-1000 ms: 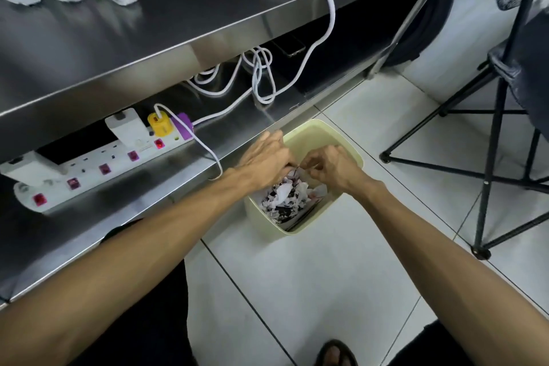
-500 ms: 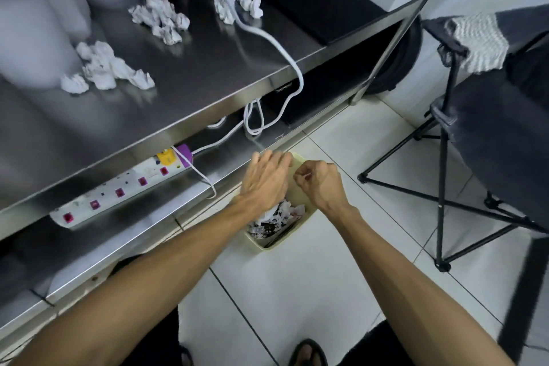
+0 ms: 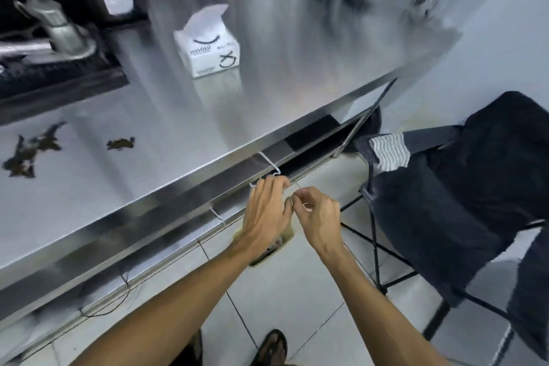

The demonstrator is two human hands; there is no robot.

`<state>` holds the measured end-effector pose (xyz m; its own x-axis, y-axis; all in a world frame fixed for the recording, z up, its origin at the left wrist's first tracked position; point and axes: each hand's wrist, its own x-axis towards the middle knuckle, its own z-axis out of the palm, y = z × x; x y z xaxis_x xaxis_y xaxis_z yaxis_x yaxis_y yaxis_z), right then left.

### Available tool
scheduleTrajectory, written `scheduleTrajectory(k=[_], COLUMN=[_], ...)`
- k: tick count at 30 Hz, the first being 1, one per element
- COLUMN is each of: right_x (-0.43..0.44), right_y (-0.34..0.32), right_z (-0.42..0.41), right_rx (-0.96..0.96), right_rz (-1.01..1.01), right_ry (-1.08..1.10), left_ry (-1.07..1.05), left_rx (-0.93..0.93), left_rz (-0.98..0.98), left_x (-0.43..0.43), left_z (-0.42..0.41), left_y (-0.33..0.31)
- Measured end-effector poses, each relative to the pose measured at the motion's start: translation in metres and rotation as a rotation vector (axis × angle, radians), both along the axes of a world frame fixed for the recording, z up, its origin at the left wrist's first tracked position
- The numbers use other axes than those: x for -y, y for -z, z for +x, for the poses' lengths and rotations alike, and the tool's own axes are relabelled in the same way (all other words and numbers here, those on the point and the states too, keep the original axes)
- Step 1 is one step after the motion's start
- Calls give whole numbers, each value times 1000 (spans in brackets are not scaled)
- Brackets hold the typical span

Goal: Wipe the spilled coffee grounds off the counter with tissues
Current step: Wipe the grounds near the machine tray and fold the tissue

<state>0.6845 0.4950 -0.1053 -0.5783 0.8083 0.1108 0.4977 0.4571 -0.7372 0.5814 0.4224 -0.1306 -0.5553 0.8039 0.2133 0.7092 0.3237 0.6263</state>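
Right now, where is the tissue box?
In the head view the tissue box stands on the steel counter, upper left of centre, farther back than and to the right of the spilled coffee grounds.

Brown coffee grounds (image 3: 28,151) on silver counter (image 3: 267,92), white tissue box (image 3: 208,49)

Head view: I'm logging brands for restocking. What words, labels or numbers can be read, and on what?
"HASOKU": side face of the white cardboard tissue box on the stainless-steel counter.
Smaller print below it and near the box's bottom edge: too blurred to read.
Nothing else legible.
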Motion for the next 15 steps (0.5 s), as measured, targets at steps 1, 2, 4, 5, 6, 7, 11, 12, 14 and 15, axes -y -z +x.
scheduleTrajectory(k=[1,2,4,5,6,7,11,12,14,15], right_x=[0,1,-2,-4,-6,-8,-20,-22,-28,-31], right_y=[-21,-35,-71,-87,-103,-116,-150,-156,-165,-169], right_z=[0,0,-4,-6,-11,-16,-54,-65,-91,-105], right_rx=[-30,-57,-120,-156,-188,-219,-276,-281,-273,-267], right_rz=[15,32,54,59,65,71,75,84,127,152], right_ry=[-12,-24,-71,-102,-141,-180,-246,-255,-274,-282], left_ry=[-14,-25,-58,-75,-89,-106,-231,-285,-382,-423], left_rx=[20,40,82,108,134,157,207,219,243,262], left_rz=[37,65,105,121,151,185,298,306,322,332], left_x=[1,3,6,7,9,11,13,13,14,15], left_z=[0,2,-1,-2,-4,-7,-39,-51,-80,-96], left_y=[-19,-33,-67,-82,-96,-108,-144,-150,-161,-165])
